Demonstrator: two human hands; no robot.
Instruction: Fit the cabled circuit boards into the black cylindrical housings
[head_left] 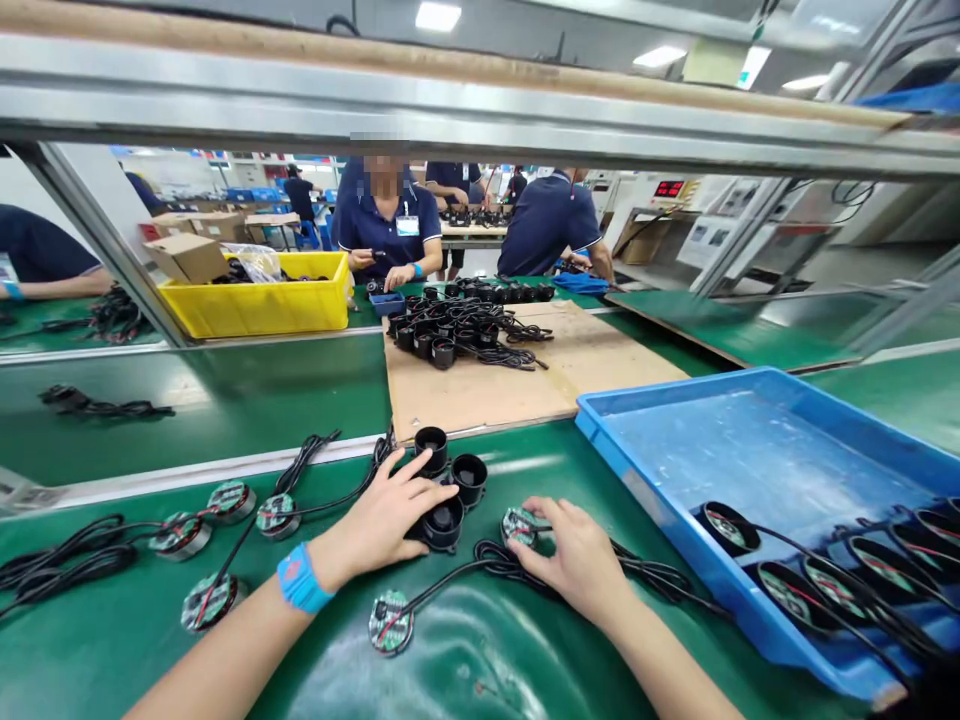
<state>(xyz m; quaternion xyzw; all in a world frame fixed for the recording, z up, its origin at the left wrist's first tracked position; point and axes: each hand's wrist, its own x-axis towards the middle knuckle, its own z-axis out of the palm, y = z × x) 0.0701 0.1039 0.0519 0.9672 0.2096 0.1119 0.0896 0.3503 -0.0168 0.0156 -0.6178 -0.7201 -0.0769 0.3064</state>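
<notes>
My left hand [386, 515], with a blue wristband, lies with fingers spread over a cluster of black round housings. Its index finger and thumb are at the nearest housing [442, 522]; another housing [469, 478] stands just right of the fingertips. My right hand [577, 560] pinches a small round motor [517, 527] with a green circuit board on top, and a bundled black cable [510, 560] runs beneath. Between my arms lies another motor with a circuit board [391, 622], its cable leading to the right. My right palm hides part of the cables.
A blue tray [637, 480] at right holds several housings with boards and cables. More motors [214, 600] lie at left. Beyond are a brown board [600, 350] piled with cabled housings, a yellow bin [262, 310], and co-workers. A metal beam [480, 110] crosses above.
</notes>
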